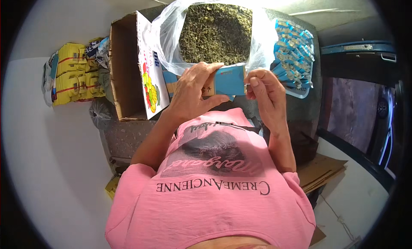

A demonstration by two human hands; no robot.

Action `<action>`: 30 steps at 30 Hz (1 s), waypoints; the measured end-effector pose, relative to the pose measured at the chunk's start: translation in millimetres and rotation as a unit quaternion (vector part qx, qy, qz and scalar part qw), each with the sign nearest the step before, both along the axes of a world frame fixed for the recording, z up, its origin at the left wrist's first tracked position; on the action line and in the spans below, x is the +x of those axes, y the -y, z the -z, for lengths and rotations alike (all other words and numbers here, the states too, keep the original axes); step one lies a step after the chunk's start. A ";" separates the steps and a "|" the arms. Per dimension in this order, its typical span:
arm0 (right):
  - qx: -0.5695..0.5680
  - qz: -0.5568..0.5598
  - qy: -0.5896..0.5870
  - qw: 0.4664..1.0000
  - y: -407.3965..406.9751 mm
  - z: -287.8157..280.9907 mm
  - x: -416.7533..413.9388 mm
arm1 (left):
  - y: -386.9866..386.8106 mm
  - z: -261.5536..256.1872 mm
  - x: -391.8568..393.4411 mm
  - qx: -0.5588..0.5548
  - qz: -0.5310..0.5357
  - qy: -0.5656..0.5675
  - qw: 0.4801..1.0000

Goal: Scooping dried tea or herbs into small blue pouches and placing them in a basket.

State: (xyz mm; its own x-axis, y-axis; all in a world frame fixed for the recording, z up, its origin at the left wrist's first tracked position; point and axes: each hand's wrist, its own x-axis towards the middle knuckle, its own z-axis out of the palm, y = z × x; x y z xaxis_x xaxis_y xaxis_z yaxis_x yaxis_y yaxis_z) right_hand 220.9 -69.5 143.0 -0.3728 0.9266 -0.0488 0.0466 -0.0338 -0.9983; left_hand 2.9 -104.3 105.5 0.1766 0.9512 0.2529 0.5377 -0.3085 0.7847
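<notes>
A flat blue-and-tan packet (229,80) with printed writing lies sideways between my two hands. My left hand (193,91) grips its left part, fingers over the far edge and thumb along the near one. At its right end, my right hand (267,96) has thumb and fingers pinched on a thin pale strip (262,84); how the strip joins the packet is hidden. Just beyond my hands stands an open clear plastic bag (167,40) full of dried, crumbled green leaves (215,33). More blue-and-tan packaging (170,80) shows partly behind my left hand.
A white plastic basket (301,93) at right holds many upright blue packets (291,52). An open cardboard box (127,69) with fruit printing stands at left. Bundled yellow packs (72,72) lie farther left. Flattened cardboard (322,171) is low at right, below a dark doorway.
</notes>
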 end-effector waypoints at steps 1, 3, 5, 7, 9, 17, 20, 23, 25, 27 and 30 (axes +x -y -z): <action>0.005 -0.003 0.000 1.000 -1.2 6.1 0.1 | -0.2 1.2 -1.0 0.005 -0.003 0.000 1.000; -0.061 0.014 -0.077 0.995 -5.7 18.6 0.9 | 0.0 2.6 -1.5 0.036 -0.009 -0.044 0.998; -0.078 0.003 -0.097 0.992 -14.9 20.5 0.7 | -2.6 5.8 2.5 0.067 -0.027 -0.048 0.996; -0.145 -0.011 -0.163 0.976 -23.5 23.3 1.5 | -3.9 7.4 7.4 0.062 -0.055 -0.010 0.996; -0.166 -0.031 -0.166 0.972 -34.3 27.2 4.8 | -2.5 7.7 12.4 0.033 -0.074 0.015 0.997; -0.133 -0.038 -0.103 0.985 -63.5 31.2 5.1 | -13.4 19.2 24.0 -0.037 -0.124 0.069 0.989; -0.049 -0.041 -0.009 0.998 -71.3 35.7 3.2 | -21.7 25.1 26.2 -0.040 -0.136 0.064 0.988; -0.090 -0.061 -0.032 0.994 -81.2 42.2 6.4 | -30.3 28.6 25.1 -0.161 -0.142 0.098 0.972; -0.094 -0.048 -0.011 0.994 -83.4 45.3 6.6 | -34.8 37.9 24.2 -0.039 -0.106 0.094 0.989; -0.097 -0.036 0.011 0.995 -83.1 44.7 5.4 | -36.2 40.3 25.9 -0.052 -0.102 0.107 0.988; -0.062 -0.006 0.090 0.994 -81.1 41.4 -1.2 | -40.1 51.5 22.8 -0.012 -0.096 0.110 0.989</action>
